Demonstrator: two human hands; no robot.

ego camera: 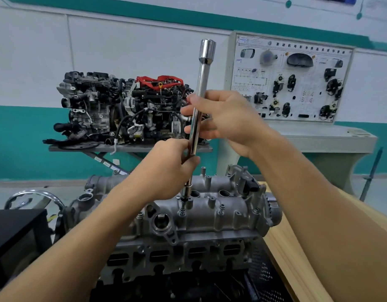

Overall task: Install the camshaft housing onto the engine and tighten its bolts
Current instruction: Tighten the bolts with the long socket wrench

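The left hand [173, 164] wraps its fingers [181, 147] round the extension bar [200, 83] low down; the right hand [229, 120] grips it higher. Its socket [184, 195] meets a bolt [182, 211] on the camshaft housing [227, 212], seated on the engine [188, 258]. The bar leans: the socket may slip and round the bolt.

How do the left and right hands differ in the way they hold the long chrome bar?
The left hand grips the bar low, just above the camshaft housing; the right hand holds it higher, around mid-shaft. The left hand is closed like a fist, its back to the camera; the right hand's fingers stretch further across the shaft, thumb above them. Both hold the same near-upright bar, its lower end on a bolt.
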